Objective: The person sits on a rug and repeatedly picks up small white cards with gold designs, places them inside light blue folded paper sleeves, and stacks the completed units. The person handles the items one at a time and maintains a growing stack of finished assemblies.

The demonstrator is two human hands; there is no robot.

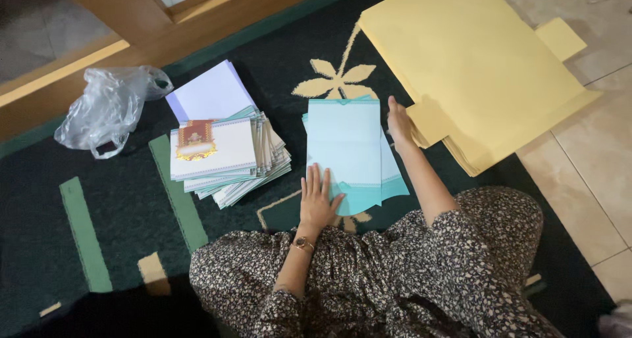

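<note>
squaring up the pale blue sheets

the left hand [317, 203] lies flat, fingers spread, on the near edge of the pale blue sheets [345, 150], which sit on the dark green rug [118, 200] in front of the knees; the right hand [399, 122], open, touches their far right edge, just beside the yellow paper stack [474, 68]; neither hand grips; this looks like aligning the pile; the next move likely calls for even pressure from both sides; the card stack [227, 157] lies to the left.
</note>
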